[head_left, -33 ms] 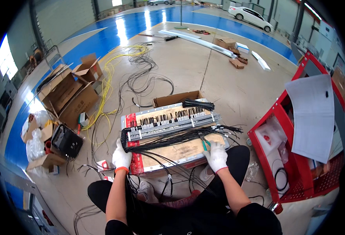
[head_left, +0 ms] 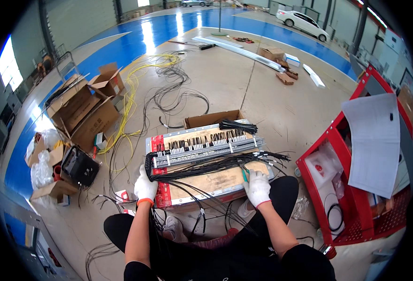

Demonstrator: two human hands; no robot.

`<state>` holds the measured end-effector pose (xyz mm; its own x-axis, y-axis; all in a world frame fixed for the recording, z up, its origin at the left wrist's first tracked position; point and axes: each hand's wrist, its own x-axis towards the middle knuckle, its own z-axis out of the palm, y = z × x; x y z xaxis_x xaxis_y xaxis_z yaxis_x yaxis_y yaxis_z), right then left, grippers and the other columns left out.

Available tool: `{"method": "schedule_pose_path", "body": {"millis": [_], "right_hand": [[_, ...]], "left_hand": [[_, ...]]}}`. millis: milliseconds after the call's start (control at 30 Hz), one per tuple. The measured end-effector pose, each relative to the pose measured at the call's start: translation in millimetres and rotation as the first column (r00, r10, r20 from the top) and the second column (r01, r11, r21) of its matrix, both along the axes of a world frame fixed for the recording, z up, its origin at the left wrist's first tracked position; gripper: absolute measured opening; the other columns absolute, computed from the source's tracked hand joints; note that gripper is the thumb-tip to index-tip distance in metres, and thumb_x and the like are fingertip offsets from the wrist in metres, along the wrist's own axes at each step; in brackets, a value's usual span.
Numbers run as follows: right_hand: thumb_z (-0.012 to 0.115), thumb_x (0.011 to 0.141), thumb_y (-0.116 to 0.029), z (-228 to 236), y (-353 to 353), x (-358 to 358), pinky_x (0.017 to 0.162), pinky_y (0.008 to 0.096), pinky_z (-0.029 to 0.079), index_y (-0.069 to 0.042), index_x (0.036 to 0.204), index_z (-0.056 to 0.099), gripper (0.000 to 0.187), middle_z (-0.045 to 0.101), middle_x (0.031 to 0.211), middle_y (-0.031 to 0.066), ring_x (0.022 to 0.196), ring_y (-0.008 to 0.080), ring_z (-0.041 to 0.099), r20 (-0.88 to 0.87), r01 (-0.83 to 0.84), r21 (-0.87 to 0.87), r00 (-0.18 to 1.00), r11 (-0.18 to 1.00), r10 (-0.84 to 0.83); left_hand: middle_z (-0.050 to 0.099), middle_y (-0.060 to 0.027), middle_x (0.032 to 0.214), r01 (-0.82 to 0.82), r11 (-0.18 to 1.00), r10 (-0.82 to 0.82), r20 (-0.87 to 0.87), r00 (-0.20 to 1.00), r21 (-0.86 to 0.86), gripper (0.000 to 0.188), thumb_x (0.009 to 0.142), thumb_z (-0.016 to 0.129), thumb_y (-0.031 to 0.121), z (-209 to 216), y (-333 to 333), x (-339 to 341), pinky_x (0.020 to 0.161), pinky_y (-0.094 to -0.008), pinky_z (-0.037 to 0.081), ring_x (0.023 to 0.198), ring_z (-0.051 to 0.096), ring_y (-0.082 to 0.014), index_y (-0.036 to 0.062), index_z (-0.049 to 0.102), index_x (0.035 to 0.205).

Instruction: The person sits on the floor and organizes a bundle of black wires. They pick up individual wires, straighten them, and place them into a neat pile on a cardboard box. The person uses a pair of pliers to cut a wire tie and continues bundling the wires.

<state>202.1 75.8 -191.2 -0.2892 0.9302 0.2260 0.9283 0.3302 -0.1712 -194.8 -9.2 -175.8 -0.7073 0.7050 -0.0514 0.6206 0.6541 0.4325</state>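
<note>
A low wooden-topped case [head_left: 206,180] with metal edging stands in front of me. A grey rail [head_left: 206,153] lies across it, with a row of white-marked, black-tipped wire ends along its far side. Nearer me runs a thick bundle of black wires [head_left: 202,167]. At the bundle's left end, my left hand [head_left: 145,187], in a white glove, is closed around the bend; some fingers are hidden. My gloved right hand [head_left: 258,188] grips green-handled cutting pliers [head_left: 245,175], whose jaws point at the wires near the bundle's right end.
Black cable ties [head_left: 238,125] lie at the case's far edge beside an open carton [head_left: 213,117]. Cardboard boxes [head_left: 91,122] and tangled yellow cable [head_left: 130,93] are on the left. A red rack [head_left: 352,187] stands at right. Loose wires hang toward my legs.
The pliers' green handles look closer together in my right hand. My left hand stays at the bundle's left end; the view has shifted slightly.
</note>
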Motion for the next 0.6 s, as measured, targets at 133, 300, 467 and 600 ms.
{"method": "schedule_pose_path", "body": {"millis": [133, 300, 467, 600], "right_hand": [[0.074, 0.072, -0.026, 19.7, -2.0, -4.1, 0.084, 0.0484, 0.052, 0.001, 0.102, 0.065, 0.042, 0.06, 0.106, 0.0224, 0.102, 0.0394, 0.057, 0.061, 0.03, -0.194, 0.998, 0.981, -0.019], [0.07, 0.065, -0.015, 67.3, -13.7, -2.0, 0.086, 0.0489, 0.052, 0.002, 0.101, 0.063, 0.039, 0.057, 0.106, 0.023, 0.108, 0.0412, 0.053, -0.083, -0.189, -0.09, 0.98, 0.978, 0.181], [0.067, 0.065, -0.004, 113.4, 80.5, -88.5, 0.091, 0.0441, 0.05, -0.002, 0.104, 0.062, 0.04, 0.057, 0.105, 0.017, 0.102, 0.0377, 0.053, -0.086, -0.498, 0.284, 0.838, 0.819, 0.539], [0.072, 0.076, -0.021, 85.7, 206.0, -160.3, 0.093, 0.0463, 0.052, -0.009, 0.107, 0.07, 0.033, 0.063, 0.113, 0.0189, 0.11, 0.0389, 0.058, 0.088, -0.57, -0.015, 0.818, 0.821, 0.569]], "left_hand": [[0.07, -0.0217, 0.106, 0.03, 0.998, -0.033, -0.045, 0.998, -0.051, 0.081, 0.078, 0.071, 0.024, -1.9, -3.9, -1.7, 0.083, -0.0498, 0.054, 0.097, 0.068, -0.0405, 0.0136, 0.033, 0.149], [0.07, -0.0215, 0.105, 0.019, 0.997, -0.022, -0.041, 0.999, -0.075, 0.074, 0.077, 0.074, 0.022, -4.8, -1.7, -6.5, 0.084, -0.0494, 0.054, 0.097, 0.069, -0.0406, 0.0096, 0.039, 0.141], [0.069, -0.0231, 0.101, -0.031, 0.998, 0.031, 0.002, 1.0, -0.06, 0.06, 0.076, 0.072, 0.021, -2.6, -9.1, -11.5, 0.084, -0.0512, 0.053, 0.097, 0.067, -0.0429, 0.0103, 0.046, 0.129], [0.07, -0.0238, 0.098, 0.031, 0.999, -0.03, 0.05, 0.998, -0.014, 0.065, 0.075, 0.071, 0.02, 4.6, -6.1, 1.0, 0.082, -0.0524, 0.053, 0.093, 0.068, -0.0429, 0.0123, 0.044, 0.134]]}}
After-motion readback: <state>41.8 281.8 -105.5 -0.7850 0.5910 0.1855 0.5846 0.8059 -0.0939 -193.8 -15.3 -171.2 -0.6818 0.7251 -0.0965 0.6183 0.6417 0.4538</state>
